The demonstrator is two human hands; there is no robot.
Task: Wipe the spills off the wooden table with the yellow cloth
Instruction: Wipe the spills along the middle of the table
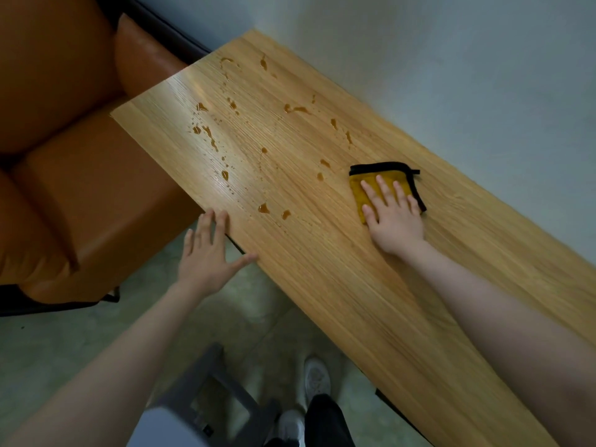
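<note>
On the wooden desk (pixel 322 269), the yellow cloth (pixel 371 185) lies flat under the right hand (pixel 392 214), whose fingers (pixel 383 188) are straight and spread, pressing it down rather than gripping it. The amber spills (pixel 264 208) lie scattered beyond the cloth toward the orange sofa (pixel 64 175), the nearest drops just beside the cloth's sofa-side edge, the rest strung out along the desk's long axis toward its far end. The left hand (pixel 206 253) rests open at the desk's near edge, fingers apart, closer to the sofa than the cloth is and holding nothing. I'd judge the wiping has barely started; the right hand looks set to sweep sofa-ward through the drops.
</note>
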